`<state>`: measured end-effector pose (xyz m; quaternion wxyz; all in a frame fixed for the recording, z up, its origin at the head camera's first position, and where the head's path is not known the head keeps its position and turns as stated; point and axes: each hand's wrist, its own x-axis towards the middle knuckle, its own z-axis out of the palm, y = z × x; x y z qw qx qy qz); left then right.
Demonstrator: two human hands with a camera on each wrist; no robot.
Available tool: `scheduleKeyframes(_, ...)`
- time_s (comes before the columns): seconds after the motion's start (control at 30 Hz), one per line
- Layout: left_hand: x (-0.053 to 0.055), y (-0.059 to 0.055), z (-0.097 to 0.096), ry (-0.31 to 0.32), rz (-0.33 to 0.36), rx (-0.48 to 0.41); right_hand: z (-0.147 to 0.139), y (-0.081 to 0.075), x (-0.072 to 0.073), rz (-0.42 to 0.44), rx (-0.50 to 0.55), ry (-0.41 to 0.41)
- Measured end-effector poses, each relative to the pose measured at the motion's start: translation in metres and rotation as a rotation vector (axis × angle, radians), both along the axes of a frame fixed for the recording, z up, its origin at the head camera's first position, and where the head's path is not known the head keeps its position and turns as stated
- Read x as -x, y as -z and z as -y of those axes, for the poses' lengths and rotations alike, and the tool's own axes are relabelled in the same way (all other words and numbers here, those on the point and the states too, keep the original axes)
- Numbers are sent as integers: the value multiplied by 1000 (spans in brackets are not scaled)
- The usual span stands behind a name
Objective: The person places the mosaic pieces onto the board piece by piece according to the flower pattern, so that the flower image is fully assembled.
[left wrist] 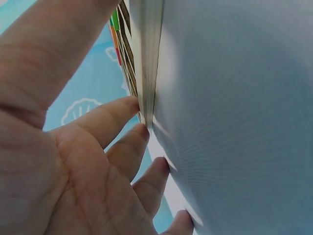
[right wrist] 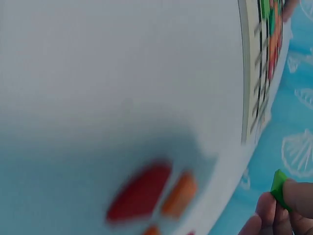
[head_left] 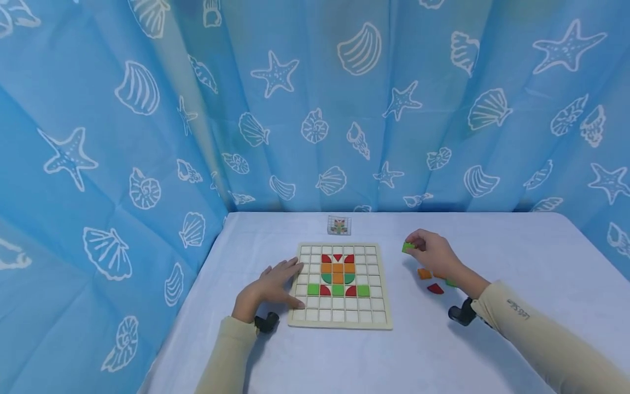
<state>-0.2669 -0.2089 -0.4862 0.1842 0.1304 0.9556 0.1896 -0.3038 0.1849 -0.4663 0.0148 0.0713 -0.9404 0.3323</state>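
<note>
A pale gridded board [head_left: 339,324] lies on the white table, with red, orange, teal and light green tiles [head_left: 337,268] set in its middle squares. My left hand [head_left: 273,285] rests along the board's left side, fingers spread; in the left wrist view its fingertips [left wrist: 142,131] are right at the board's edge. Between thumb and fingers, my right hand [head_left: 433,253] pinches a light green tile [head_left: 408,247], held to the right of the board. The same tile [right wrist: 279,186] shows at the lower right of the right wrist view.
Loose tiles lie under the right hand: an orange tile [head_left: 424,273], a red tile [head_left: 435,288] and a green one [head_left: 450,283] partly hidden by the wrist. Behind the board stands a small pattern card [head_left: 339,225]. A blue shell-print curtain [head_left: 315,126] hangs at the back.
</note>
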Motion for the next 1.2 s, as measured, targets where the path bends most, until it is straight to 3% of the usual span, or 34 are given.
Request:
scheduleKeyframes(0.27, -4, 7, 1, -8, 13, -6, 42, 15, -9, 19, 34, -80)
scheduleKeyframes(0.47, -2, 4, 4, 13, -2, 8, 69, 16, -16, 88, 93, -96)
scheduleKeyframes(0.7, 1, 1, 7, 14, -3, 23, 99, 15, -31, 82, 133, -110)
scheduleKeyframes(0.97, 1, 2, 5, 17, 4, 27, 120, 17, -42, 104, 126, -285)
scheduleKeyframes(1.2, 2, 1, 4, 21, -3, 11, 129, 17, -47, 97, 117, -361)
